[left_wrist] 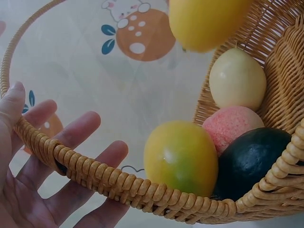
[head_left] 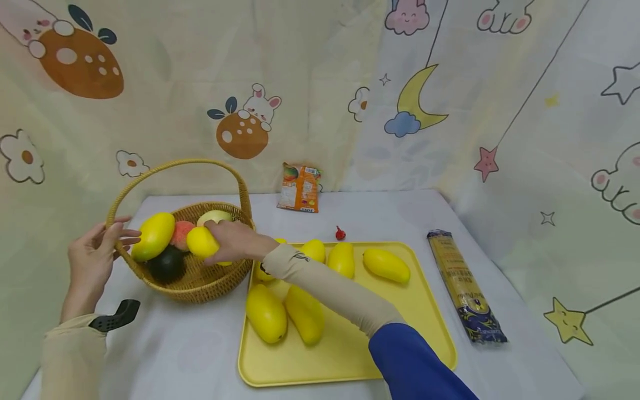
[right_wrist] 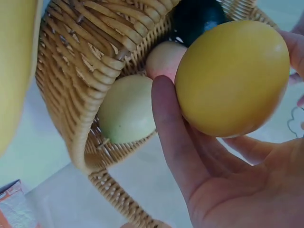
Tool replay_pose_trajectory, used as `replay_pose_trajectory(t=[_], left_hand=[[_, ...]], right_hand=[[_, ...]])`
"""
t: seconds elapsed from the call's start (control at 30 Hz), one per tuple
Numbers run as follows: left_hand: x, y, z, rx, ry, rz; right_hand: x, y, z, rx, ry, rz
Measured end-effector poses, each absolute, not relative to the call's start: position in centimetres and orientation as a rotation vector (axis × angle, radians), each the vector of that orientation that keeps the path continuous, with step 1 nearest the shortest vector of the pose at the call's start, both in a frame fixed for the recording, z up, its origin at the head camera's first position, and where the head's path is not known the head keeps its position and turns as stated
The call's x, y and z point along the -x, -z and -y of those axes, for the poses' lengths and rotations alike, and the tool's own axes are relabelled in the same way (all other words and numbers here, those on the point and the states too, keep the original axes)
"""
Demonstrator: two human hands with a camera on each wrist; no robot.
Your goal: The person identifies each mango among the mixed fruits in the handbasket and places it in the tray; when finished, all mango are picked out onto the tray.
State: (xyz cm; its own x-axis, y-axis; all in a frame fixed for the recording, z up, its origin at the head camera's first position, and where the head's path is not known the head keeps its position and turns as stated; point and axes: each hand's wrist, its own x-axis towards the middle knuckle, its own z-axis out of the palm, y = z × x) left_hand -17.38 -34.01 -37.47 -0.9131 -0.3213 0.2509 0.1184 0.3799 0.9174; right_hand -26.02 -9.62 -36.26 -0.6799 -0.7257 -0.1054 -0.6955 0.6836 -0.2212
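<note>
Above the wicker basket, my right hand holds a smooth yellow mango between thumb and fingers. My left hand touches the basket's left rim near the handle's foot, its fingers spread and mostly straight across the rim in the left wrist view. Inside the basket are a yellow-green mango, a pink peach-like fruit, a dark green round fruit and a pale cream fruit. The yellow-green mango leans on the rim close to my left fingertips.
A yellow tray bears several yellow mangoes, partly hidden by my right forearm. Behind it lie a small red object and an orange snack packet. A long noodle-like packet lies right of the tray.
</note>
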Motion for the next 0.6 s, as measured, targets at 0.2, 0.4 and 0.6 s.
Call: replay_pose_trajectory(t=[0.2,0.4,0.6], left_hand=[[17.4,37.4,34.1,-0.172,1.533,2.252],[17.4,37.3,34.1,-0.199,1.538,2.26],[17.4,37.4,34.0,-0.211,1.537,2.261]], right_hand=[[25.2,35.7,6.7,1.147,0.309,-2.759],[24.3,35.7,2.5,1.076,0.467,-2.774],[22.7,36.2,-1.7,0.954,0.528,-2.771]])
